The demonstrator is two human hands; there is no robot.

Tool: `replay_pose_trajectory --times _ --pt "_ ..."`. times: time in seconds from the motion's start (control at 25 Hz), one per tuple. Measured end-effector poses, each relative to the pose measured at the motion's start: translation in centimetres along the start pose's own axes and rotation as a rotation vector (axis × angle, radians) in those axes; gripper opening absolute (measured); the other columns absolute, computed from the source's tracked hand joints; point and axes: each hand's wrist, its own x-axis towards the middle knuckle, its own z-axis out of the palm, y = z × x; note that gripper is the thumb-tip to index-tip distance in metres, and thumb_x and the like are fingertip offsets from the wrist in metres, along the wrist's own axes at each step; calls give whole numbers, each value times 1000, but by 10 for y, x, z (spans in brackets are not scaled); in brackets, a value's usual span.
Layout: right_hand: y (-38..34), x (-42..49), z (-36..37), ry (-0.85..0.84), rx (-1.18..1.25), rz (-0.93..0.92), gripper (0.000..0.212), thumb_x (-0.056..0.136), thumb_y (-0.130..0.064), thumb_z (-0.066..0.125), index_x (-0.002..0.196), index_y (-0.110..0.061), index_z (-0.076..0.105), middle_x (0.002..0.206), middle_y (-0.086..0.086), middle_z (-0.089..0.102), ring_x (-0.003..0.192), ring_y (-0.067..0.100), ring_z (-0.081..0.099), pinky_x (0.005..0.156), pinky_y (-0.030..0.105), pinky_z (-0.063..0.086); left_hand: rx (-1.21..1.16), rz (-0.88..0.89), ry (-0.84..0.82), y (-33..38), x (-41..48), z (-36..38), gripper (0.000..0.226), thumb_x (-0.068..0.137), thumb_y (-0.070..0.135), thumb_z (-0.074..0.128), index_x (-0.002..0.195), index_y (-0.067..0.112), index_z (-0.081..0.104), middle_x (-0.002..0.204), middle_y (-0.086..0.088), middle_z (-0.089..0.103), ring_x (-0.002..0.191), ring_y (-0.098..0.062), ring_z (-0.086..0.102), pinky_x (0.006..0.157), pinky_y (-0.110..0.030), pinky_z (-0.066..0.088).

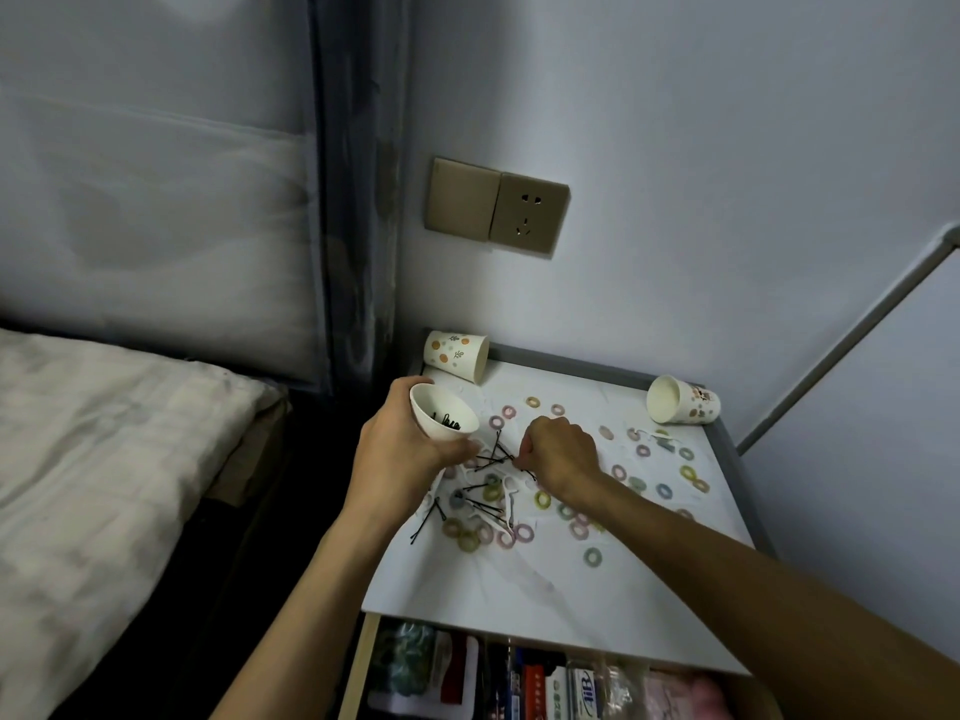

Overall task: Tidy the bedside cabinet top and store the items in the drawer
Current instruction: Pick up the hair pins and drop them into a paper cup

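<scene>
Bed [104, 459] fills your left side, apart from the cabinet. Surface [519, 589] sits in the corner under the socket [496, 207]: white top, grey raised rim. Drawer [545, 683] below its near edge is pulled open and packed with boxes and packets; labels are too blurred to read.

Two cups lie on their sides at the back. Back-left cup [456, 354] is in the corner, mouth to the right. Back-right cup [680, 400] is by the right rim, mouth to the left.

Your left hand [400, 454] is curled round a third, the held cup [441, 410]. It is tilted with its mouth toward you, over the surface's left part. A few black pins [449, 422] show inside it.

Your right hand [558, 454] is closed in a pinch, fingertips gripping a bunch of pins just right of the held cup. More pins lie loose below both hands, mixed with white hook-shaped bits. Pastel rings [592, 556] are scattered across the surface's middle and right.
</scene>
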Motion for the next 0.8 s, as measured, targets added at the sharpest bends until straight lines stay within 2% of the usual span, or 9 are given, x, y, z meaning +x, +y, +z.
replay_pose_trajectory --times 0.12,0.24,0.32,0.44,0.56,0.68,0.8 --pt "12 0 1 -44 113 47 17 83 -27 75 90 -12 75 91 7 74 85 23 68 76 30 54 10 -8 -11 0 -1 0 66 59 18 91 114 27 54 94 10 63 70 17 58 50 -4 42" --pt "28 2 -1 -54 351 99 9 80 -17 78 84 -9 77 90 7 76 78 13 67 68 21 46 24 -18 -10 -1 0 0 65 59 20 91 113 27 55 97 9 64 75 2 62 51 -5 42" --pt "36 4 -2 -19 413 124 8 79 -14 79 82 -8 77 92 6 76 83 15 68 69 19 43 30 -23 -13 -2 1 0 66 59 22 91 114 28 55 98 10 64 79 -1 61 51 -7 42" --pt "44 7 -1 24 395 146 8 81 -15 77 81 -7 77 93 7 75 89 19 68 70 20 40 29 -28 -17 -2 1 0 66 59 22 91 114 28 55 95 10 64 74 6 61 50 -9 43" --pt "48 6 0 89 375 138 11 84 -18 74 79 -9 73 87 6 72 82 19 66 69 23 42 24 -31 -15 -1 1 1 64 60 18 91 113 26 55 89 11 63 66 17 58 49 -5 42" --pt "40 -2 4 83 377 23 9 84 -23 75 79 -16 72 75 -3 68 69 7 63 65 21 43 24 -26 -15 0 1 2 63 60 17 91 112 25 54 88 11 62 61 18 57 48 -3 40" --pt "30 -7 8 79 325 -20 10 84 -24 75 82 -15 74 72 -2 69 68 11 65 65 22 45 18 -22 -17 0 1 5 64 59 16 91 113 23 56 92 8 63 65 16 58 47 -4 41"
